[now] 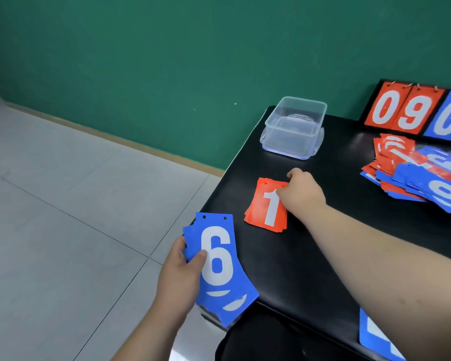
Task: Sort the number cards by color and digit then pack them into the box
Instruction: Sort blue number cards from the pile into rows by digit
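Table [310, 256]: carrying the clear box [294, 126] beyond the right hand [303, 194].
Right hand: pinching the red 1 stack [267, 212].
Left hand [179, 277]: gripping fanned blue 6 cards [219, 259] off-table.
Risk: splayed cards possibly sliding out, dropping to the floor [76, 204].

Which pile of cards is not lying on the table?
The blue pile showing 6, gripped by the left hand; the red 1 pile and mixed heap lie on the table.

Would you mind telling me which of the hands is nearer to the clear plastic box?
Right. The right hand grips the red stack just in front of the box; the left hand holds the blue cards farther back.
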